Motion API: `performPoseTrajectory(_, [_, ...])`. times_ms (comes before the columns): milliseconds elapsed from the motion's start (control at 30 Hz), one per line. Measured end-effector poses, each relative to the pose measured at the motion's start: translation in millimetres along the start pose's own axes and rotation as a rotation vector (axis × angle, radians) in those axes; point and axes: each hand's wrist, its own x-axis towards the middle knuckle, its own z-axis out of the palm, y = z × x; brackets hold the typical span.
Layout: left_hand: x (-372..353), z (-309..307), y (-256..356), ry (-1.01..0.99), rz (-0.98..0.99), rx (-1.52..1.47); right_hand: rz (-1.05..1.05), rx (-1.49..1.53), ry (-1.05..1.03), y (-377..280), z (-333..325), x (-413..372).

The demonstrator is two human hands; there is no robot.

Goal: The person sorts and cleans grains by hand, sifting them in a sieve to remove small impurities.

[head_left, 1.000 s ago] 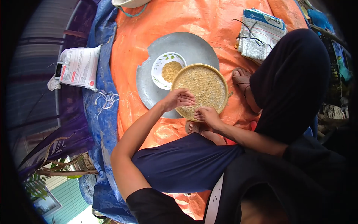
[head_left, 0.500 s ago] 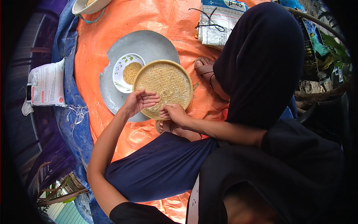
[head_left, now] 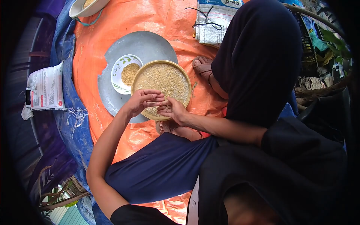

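Note:
A round yellow-rimmed tray holds a spread layer of pale grain mixed with whitish bits. My left hand hovers over its near left part, palm turned inward and fingers stretched out, slightly cupped. Facing it, my right hand is over the near rim with its fingers extended, their tips right at the left hand's fingers. No object shows in either hand. Left of the tray, partly overlapped by it, sits a white bowl with a green leaf pattern, holding a heap of golden grain.
Bowl and tray rest on a grey round sheet with a broken edge, over an orange tarp. A white basin is at the upper left. Printed sacks lie at left and top right. My sandalled foot borders the tray.
My right hand has uncurled its fingers and risen towards the left hand. The left hand has shifted slightly, bringing the fingers together. The whole view has drifted a little.

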Motion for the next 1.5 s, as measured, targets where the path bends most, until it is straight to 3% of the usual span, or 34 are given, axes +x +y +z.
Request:
performPoseTrajectory(100, [0.0,13.3,5.7,-0.016,-0.038,0.029,-0.050,0.179,-0.093,-3.1,5.8,-5.7])
performPoseTrajectory(300, [1.9,26.1,9.2,-0.105,-0.052,0.054,-0.129,0.231,-0.179,-3.6,3.0,0.7])
performPoseTrajectory(400, [1.8,20.3,8.7,-0.056,-0.038,0.073,-0.153,0.165,-0.169,-1.3,0.6,0.6])
performPoseTrajectory(500, [1.0,9.8,7.5,0.064,0.008,0.143,-0.010,-0.022,0.016,3.2,-2.7,3.4])
performPoseTrajectory(600, [8.5,-16.0,-7.9,0.288,0.006,0.344,0.044,-0.175,0.084,14.5,-7.2,4.6])
performPoseTrajectory(700, [3.2,-27.3,-22.1,0.546,0.228,1.283,-0.002,-0.220,0.064,14.5,-3.9,1.2])
performPoseTrajectory(800, [-6.0,-24.9,-29.4,0.584,0.506,1.514,-0.028,-0.252,0.057,13.7,-3.7,1.2])
performPoseTrajectory(1033, [4.5,-11.4,-34.0,0.289,0.597,1.678,-0.172,-0.423,0.012,19.4,-3.0,3.2])
performPoseTrajectory(1200, [23.4,-13.9,-37.1,0.185,0.831,1.805,-0.224,-0.448,-0.005,15.5,-1.8,3.1])
performPoseTrajectory(1500, [49.9,-26.8,-34.2,-0.160,0.769,2.074,-0.223,-0.456,-0.009,15.3,-8.3,11.1])
